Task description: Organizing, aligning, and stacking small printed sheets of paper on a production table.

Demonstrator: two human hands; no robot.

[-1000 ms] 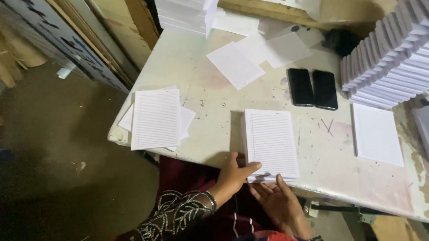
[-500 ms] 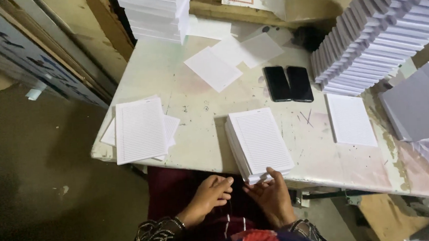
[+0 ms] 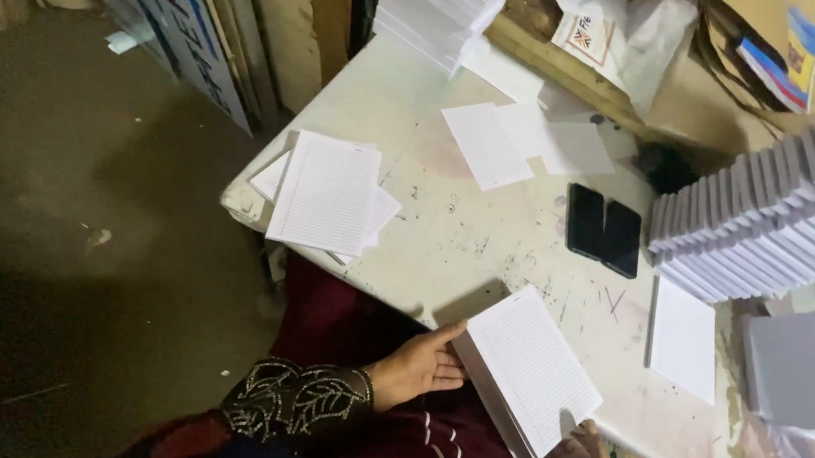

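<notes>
A thick block of white ruled pages (image 3: 534, 367) lies at the near edge of the stained white table (image 3: 454, 226), partly overhanging it. My left hand (image 3: 421, 365) is pressed flat against the block's left side, thumb on its top corner. My right hand (image 3: 579, 445) grips the block's near corner at the bottom of the view, and is only partly visible. Another pile of ruled sheets (image 3: 325, 194) lies on the table's left corner.
Two dark phones (image 3: 603, 229) lie mid-table. A slanted row of white page blocks (image 3: 765, 221) fills the right side. A tall white stack (image 3: 441, 10) stands at the far edge. Loose white sheets (image 3: 487, 144) and a single sheet (image 3: 683, 337) lie about. Dark floor on the left.
The view has swung so the table appears tilted. The ruled block has slid toward the table's near edge, and both hands have closed in on its sides.
</notes>
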